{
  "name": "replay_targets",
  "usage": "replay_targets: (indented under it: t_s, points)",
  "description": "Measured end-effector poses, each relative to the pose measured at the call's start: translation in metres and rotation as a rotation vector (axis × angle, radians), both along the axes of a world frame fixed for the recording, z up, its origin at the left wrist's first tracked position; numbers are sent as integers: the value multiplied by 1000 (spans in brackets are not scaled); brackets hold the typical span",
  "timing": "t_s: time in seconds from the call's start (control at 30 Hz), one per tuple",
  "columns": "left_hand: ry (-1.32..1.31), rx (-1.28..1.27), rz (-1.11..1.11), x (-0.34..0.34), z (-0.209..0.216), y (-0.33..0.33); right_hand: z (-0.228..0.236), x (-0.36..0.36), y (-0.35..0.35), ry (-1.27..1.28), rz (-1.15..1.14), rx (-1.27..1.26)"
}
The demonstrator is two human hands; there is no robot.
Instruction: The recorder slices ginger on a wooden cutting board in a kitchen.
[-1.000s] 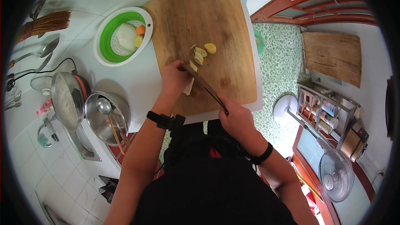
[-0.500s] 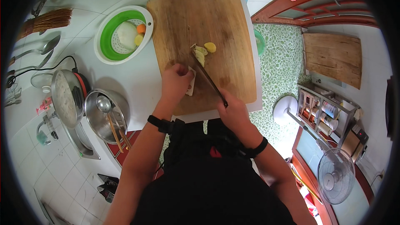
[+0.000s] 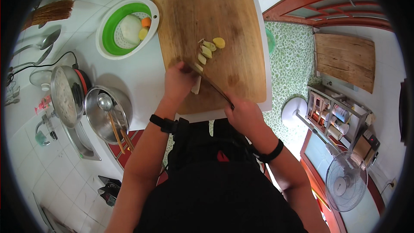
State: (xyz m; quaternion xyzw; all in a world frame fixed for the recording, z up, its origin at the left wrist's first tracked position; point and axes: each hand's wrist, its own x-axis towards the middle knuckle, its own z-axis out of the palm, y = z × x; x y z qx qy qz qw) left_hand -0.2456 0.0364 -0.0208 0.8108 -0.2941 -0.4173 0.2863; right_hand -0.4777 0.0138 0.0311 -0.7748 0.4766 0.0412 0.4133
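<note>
A knife lies slantwise over the wooden cutting board, its dark edge-on blade reaching up and left to the fingers of my left hand. My right hand is closed round its handle. Curled fingers of my left hand press down on the board's left part, and what they hold is mostly hidden. A pale flat strip shows beside that hand. Past the blade, several pale yellow-green slices form a loose row. At their far end sits a rounder yellow piece.
Left of the board stands a green and white colander holding a large white vegetable and orange and yellow pieces. Nearer are a steel bowl with a ladle and a lidded electric pot. A fan stands at right.
The knife's tip has moved left from the slices to my left fingers. The slices now lie spread in a row, with a fresh one beside the blade. My left hand has shifted slightly left.
</note>
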Motion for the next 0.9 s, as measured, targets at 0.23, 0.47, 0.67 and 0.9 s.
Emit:
replay_targets:
  t_s: [0.23,0.47,0.67,0.9]
  points:
    - [76,-4,98,-9,1,3,-24,3,5,-151,-162,-18]
    - [-107,-35,37,-17,-12,28,-5,-14,21,-212,-152,-59]
    - [-44,-110,77,-21,-10,24,2,-13,28,-112,-16,-129]
    - [-51,-194,57,-19,-6,25,10,-10,28,-42,14,-134]
